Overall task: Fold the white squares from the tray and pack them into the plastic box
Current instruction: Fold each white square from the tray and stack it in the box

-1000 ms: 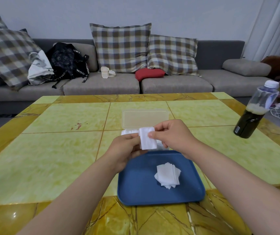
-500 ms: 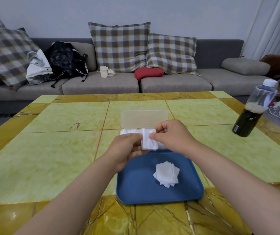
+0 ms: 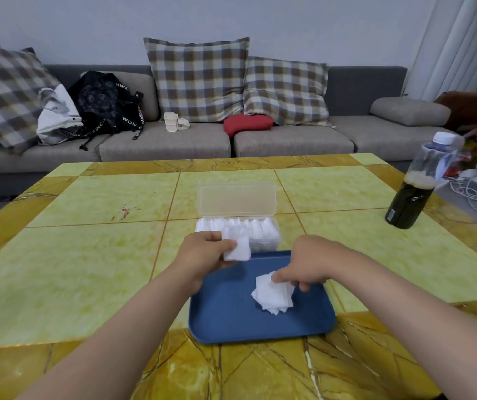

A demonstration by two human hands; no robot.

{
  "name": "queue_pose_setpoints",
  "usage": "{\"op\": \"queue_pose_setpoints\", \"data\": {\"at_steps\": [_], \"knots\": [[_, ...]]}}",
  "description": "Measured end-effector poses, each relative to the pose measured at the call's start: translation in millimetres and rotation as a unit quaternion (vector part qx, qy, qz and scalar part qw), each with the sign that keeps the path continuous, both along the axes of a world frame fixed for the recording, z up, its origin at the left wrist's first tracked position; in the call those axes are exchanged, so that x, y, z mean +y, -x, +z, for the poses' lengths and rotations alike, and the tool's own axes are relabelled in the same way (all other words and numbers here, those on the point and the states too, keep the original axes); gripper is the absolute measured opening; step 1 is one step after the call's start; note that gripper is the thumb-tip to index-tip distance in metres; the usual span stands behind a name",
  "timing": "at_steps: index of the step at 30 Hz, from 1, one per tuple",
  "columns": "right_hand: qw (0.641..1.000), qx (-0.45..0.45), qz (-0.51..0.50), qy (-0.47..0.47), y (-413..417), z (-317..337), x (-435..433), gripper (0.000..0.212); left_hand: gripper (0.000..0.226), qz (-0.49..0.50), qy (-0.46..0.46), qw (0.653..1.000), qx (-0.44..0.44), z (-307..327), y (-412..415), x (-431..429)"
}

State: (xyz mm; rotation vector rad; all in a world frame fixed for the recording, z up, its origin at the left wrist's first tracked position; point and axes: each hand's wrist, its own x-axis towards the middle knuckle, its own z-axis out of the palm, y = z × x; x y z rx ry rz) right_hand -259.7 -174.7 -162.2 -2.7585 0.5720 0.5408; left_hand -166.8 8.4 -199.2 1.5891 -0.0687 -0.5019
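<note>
My left hand (image 3: pixel 202 255) holds a folded white square (image 3: pixel 235 243) between thumb and fingers, just in front of the clear plastic box (image 3: pixel 263 235). The box stands with its lid (image 3: pixel 237 199) tipped back and several folded squares standing in a row inside. A blue tray (image 3: pixel 225 316) lies nearer to me, with a small pile of white squares (image 3: pixel 273 295) on its right half. My right hand (image 3: pixel 309 264) is down at that pile, its fingertips pinching the top square.
A dark drink bottle (image 3: pixel 416 192) with a white cap stands at the table's right side. The yellow tiled table (image 3: pixel 87 255) stretches wide to the left. A grey sofa (image 3: pixel 289 140) with plaid cushions and bags runs behind the table.
My right hand let go of the folded square and dropped onto the pile in the tray. The left hand kept the folded square and stayed close to the box.
</note>
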Motion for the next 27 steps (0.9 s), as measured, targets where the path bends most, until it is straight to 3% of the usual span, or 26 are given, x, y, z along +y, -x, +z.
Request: {"op": "queue_pose_setpoints", "data": {"at_steps": [2, 6, 10, 15, 17, 20, 24, 27], "knots": [[0.999, 0.033, -0.005, -0.015, 4, -7, 5, 0.047, 0.011, -0.006, -0.007, 1.0, -0.002, -1, 1, -2], [1.0, -0.023, -0.005, 0.002, 2, -21, 11, 0.045, 0.014, -0.017, -0.014, 1.0, -0.004, -2, 3, -3], [0.992, -0.053, -0.015, -0.115, -1, -25, 11, 0.021, 0.014, -0.005, -0.016, 1.0, -0.01, -2, 2, -2], [0.97, -0.096, -0.043, -0.219, -2, -17, 12, 0.01, 0.011, 0.038, -0.004, 0.999, -0.012, 0, -2, 2], [0.954, -0.119, -0.064, -0.266, -4, -12, 11, 0.008, 0.006, 0.062, -0.001, 0.998, -0.015, 1, -5, 4], [0.918, -0.13, -0.093, -0.362, -8, -5, 4, 0.023, 0.004, 0.08, 0.014, 0.997, -0.002, 1, -7, 7], [0.842, -0.187, -0.16, -0.481, -13, 2, -2, 0.019, 0.017, 0.042, 0.082, 0.994, 0.056, 3, -5, 4], [0.824, -0.224, -0.148, -0.5, -15, 6, 1, 0.015, 0.02, 0.007, 0.127, 0.989, 0.073, 7, 0, -1]]}}
